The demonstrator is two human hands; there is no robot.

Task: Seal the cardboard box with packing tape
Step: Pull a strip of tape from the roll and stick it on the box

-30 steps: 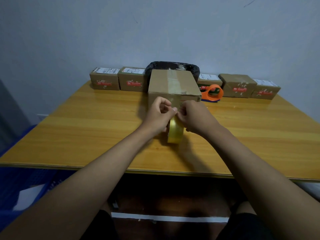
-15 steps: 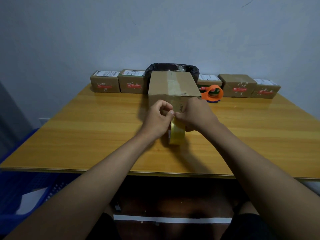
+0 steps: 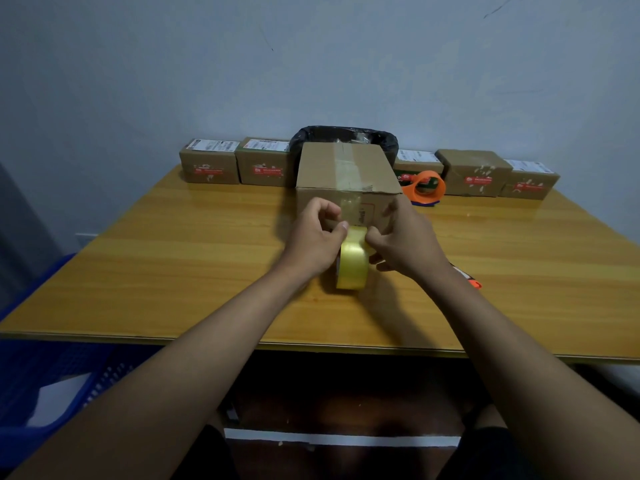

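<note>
A closed cardboard box (image 3: 343, 168) stands mid-table, with a strip of clear tape along its top seam. In front of it a yellowish roll of packing tape (image 3: 352, 266) stands on edge on the table. My left hand (image 3: 313, 235) rests against the roll's left side, its fingers curled and pinching at the top of the roll. My right hand (image 3: 403, 239) grips the roll's right side, thumb and fingers at its top edge. Both hands are just in front of the box's near face.
Several small labelled boxes (image 3: 209, 166) line the table's back edge beside a black-lined bin (image 3: 346, 135). An orange tape dispenser (image 3: 426, 187) lies right of the box. An orange-tipped tool (image 3: 472, 280) peeks out beside my right forearm. A blue crate (image 3: 41, 393) sits lower left.
Both hands have moved slightly apart at the top of the roll; the right hand has shifted to the roll's right side. The roll stays upright in the same place.
</note>
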